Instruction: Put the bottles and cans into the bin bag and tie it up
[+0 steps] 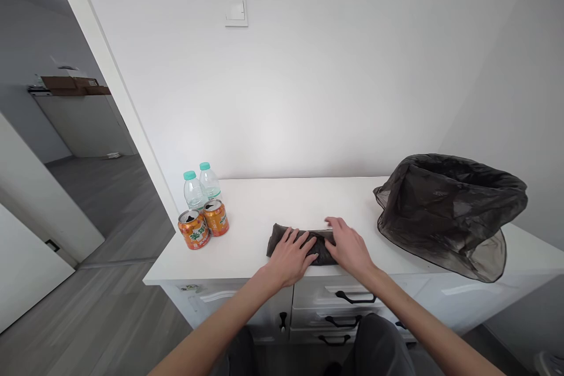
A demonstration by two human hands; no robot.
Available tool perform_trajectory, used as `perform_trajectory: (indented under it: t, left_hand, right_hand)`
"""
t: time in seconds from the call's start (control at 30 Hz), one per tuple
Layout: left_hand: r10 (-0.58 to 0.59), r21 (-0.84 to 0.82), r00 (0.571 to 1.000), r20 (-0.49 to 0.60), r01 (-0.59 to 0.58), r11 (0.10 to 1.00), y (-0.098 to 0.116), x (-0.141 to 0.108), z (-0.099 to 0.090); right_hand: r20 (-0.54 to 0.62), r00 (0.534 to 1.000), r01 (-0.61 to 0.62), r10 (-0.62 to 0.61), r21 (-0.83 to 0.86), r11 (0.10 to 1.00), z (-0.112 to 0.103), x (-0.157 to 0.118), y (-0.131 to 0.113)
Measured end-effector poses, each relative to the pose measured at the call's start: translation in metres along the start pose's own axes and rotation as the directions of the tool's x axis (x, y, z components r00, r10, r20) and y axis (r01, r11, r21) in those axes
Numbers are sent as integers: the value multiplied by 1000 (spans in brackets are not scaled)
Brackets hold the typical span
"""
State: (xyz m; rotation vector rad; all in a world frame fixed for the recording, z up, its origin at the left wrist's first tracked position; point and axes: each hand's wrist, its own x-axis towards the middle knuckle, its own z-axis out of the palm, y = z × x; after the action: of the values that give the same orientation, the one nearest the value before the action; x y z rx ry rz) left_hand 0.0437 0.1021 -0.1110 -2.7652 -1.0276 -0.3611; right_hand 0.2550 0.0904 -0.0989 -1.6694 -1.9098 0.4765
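Folded black plastic bin liner (323,255), one: a flattened, creased bundle lying lengthwise near the front edge of the white cabinet top (247,255).

Left hand (288,261): palm down, fingers outspread across the bundle's left and middle parts, pressing from above; nothing enclosed. Right hand (350,249): loosely open over the right end, thumb and forefinger parted; whether the hidden fingers pinch any film cannot be told.

Risks, as judged. Thin, springy film with air in its folds could puff up and unroll if either palm lifts early. Uneven pressure, left hand flatter than right, could skew the bundle. Smooth film on a smooth top could slide over the near edge.

Adjacent items: large black plastic bag (445,205), right, mouth open upward, lower hem reaching the front edge; a forearm catching that hem could drag it off. Two opened orange drink cans (194,230), left, with two teal-capped clear bottles (194,191) behind; a wide sweep leftward could topple them, spilling any contents.
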Motion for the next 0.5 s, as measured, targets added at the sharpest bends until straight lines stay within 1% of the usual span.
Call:
perform_trajectory:
  t: [0.03, 0.07, 0.1, 0.13, 0.17, 0.23, 0.33, 0.4, 0.5]
  left_hand:
    - [-5, -6, 1000, 3, 5, 1000, -1, 0, 4]
    - [-8, -12, 1000, 4, 8, 1000, -2, 0, 7]
    - [-11, -16, 1000, 7, 11, 1000, -3, 0, 9]
    - [-14, -19, 1000, 11, 14, 1000, -5, -1, 10]
    - [-19, -24, 1000, 15, 19, 1000, -7, -2, 11]
    - [-34, -39, 999, 17, 34, 999, -12, -5, 13]
    - [-65, -59, 998, 7, 65, 996, -21, -12, 15]
    - [-83, -66, 997, 3, 83, 994, -27, -17, 15]
    - [-105, -79, 994, 24, 107, 991, -33, -23, 15]
  right_hand:
    - [-63, 994, 81, -87, -88, 993, 3, -4, -6]
    - [-104, 975, 174, -197, -193, 966, 7, -8, -10]
    - [-113, 947, 257, -302, -299, 919, 11, -12, -13]
    - [-95, 923, 313, -374, -383, 869, 16, -14, -13]
    - [-63, 916, 333, -396, -432, 838, 21, -16, -10]
    - [-20, 940, 293, -340, -461, 837, 30, -17, 3]
    - [19, 973, 219, -232, -411, 885, 40, -14, 28]
    - [38, 977, 207, -209, -377, 903, 43, -11, 40]
    - [48, 979, 201, -197, -368, 908, 46, -10, 46]
